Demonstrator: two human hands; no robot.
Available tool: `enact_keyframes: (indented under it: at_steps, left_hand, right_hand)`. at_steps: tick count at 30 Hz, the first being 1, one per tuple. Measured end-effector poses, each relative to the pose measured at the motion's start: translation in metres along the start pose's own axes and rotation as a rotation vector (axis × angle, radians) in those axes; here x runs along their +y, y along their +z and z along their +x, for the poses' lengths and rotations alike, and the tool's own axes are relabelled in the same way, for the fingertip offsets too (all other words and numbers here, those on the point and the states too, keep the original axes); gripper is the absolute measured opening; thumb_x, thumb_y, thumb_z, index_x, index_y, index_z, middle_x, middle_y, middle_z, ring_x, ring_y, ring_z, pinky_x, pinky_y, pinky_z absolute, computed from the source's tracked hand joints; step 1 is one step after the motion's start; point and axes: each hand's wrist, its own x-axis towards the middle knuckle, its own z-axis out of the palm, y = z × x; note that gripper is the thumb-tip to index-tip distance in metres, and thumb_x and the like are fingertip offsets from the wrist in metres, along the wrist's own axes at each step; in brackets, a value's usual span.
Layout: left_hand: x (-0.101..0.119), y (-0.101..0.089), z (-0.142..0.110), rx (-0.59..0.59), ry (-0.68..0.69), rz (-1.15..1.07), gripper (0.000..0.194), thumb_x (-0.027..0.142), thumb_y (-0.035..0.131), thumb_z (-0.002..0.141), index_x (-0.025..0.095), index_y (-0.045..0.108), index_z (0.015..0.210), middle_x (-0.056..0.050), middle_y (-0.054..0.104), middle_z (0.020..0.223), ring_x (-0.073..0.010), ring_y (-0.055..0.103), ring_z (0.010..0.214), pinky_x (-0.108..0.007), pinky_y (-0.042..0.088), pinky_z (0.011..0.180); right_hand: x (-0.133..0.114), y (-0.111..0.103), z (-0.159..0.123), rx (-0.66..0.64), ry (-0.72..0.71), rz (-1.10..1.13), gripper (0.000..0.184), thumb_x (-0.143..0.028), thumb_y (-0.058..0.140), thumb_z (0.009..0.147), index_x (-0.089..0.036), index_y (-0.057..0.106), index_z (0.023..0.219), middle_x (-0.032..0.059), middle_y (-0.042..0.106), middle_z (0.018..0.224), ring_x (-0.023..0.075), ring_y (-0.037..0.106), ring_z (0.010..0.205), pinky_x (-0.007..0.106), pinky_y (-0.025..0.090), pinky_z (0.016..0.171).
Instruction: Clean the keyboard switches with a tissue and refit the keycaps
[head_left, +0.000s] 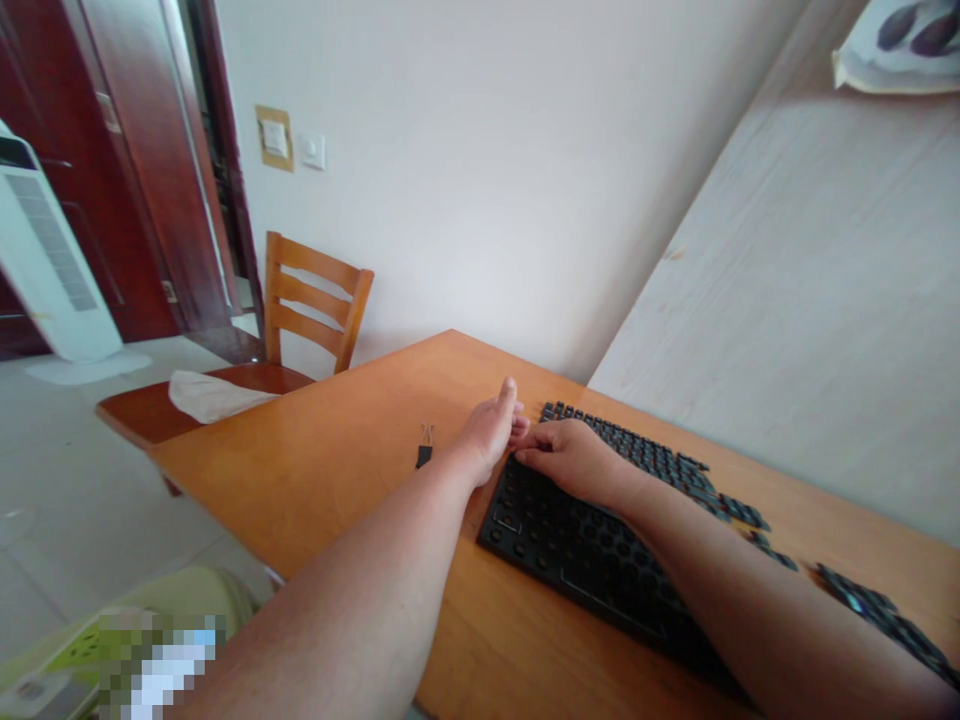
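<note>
A black keyboard (570, 545) lies on the wooden table, its left part showing bare key sockets without caps. My right hand (574, 455) reaches over its far left corner, thumb and fingers pinched together; whatever is between them is too small to make out. Just left of that corner is my left hand (495, 425), thumb raised and fingers loosely bent, close to the right fingertips. Behind the keyboard, black keycaps (637, 445) stand in rows, partly hidden by my right arm. A small black tool with wire prongs (424, 456), like a keycap puller, lies left of my left hand.
The wooden table (337, 470) meets the wall at the back. More black keycaps (877, 605) lie to the right. A wooden chair (315, 300) with a white cloth (217, 397) stands at the left. Nearer is a pale green stool (232, 590) with things on it.
</note>
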Motion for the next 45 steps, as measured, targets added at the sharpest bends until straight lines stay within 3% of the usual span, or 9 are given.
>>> enact_keyframes:
  at_steps: [11, 22, 28, 36, 45]
  left_hand:
    - [0.0, 0.0, 0.0, -0.005, 0.01, 0.008, 0.08, 0.081, 0.03, 0.084, 0.012, 0.064, 0.108, -0.016, 0.07, 0.102, -0.023, 0.068, 0.088, -0.033, 0.055, 0.076]
    - [0.005, 0.002, -0.006, 0.004, -0.003, 0.033, 0.077, 0.077, 0.029, 0.088, 0.012, 0.063, 0.112, -0.016, 0.071, 0.104, -0.0209, 0.068, 0.087, -0.028, 0.052, 0.072]
    - [0.006, 0.001, -0.008, -0.002, -0.005, 0.043, 0.077, 0.077, 0.028, 0.088, 0.012, 0.063, 0.112, -0.015, 0.071, 0.106, -0.0194, 0.067, 0.085, -0.027, 0.051, 0.07]
    - [0.007, 0.002, -0.009, 0.008, -0.002, 0.033, 0.072, 0.074, 0.031, 0.089, 0.013, 0.064, 0.108, -0.014, 0.071, 0.104, -0.0201, 0.067, 0.086, -0.027, 0.051, 0.071]
    - [0.006, 0.0, -0.008, 0.005, 0.018, 0.067, 0.072, 0.074, 0.031, 0.089, 0.014, 0.066, 0.107, -0.013, 0.072, 0.103, -0.0224, 0.066, 0.086, -0.029, 0.049, 0.067]
  right_hand:
    - [-0.013, 0.002, -0.004, 0.068, -0.049, -0.185, 0.017, -0.023, 0.057, 0.087, -0.02, 0.073, 0.084, 0.002, 0.072, 0.08, 0.0157, 0.063, 0.074, 0.026, 0.039, 0.067]
    - [-0.026, 0.001, -0.006, 0.023, -0.011, -0.35, 0.018, -0.023, 0.055, 0.09, -0.019, 0.07, 0.082, 0.0055, 0.073, 0.086, 0.0179, 0.066, 0.084, 0.027, 0.043, 0.077]
    - [-0.028, 0.004, -0.007, 0.029, 0.009, -0.379, 0.018, -0.022, 0.054, 0.089, -0.019, 0.07, 0.083, 0.0075, 0.073, 0.088, 0.0204, 0.066, 0.086, 0.028, 0.043, 0.075]
    - [-0.024, -0.002, -0.001, -0.016, -0.022, -0.334, 0.018, -0.021, 0.056, 0.087, -0.019, 0.07, 0.076, 0.0044, 0.071, 0.078, 0.0165, 0.063, 0.073, 0.026, 0.041, 0.068]
    - [-0.03, -0.005, 0.005, -0.06, -0.014, -0.451, 0.022, -0.022, 0.053, 0.087, -0.019, 0.07, 0.073, 0.0084, 0.072, 0.078, 0.0198, 0.064, 0.075, 0.029, 0.038, 0.066]
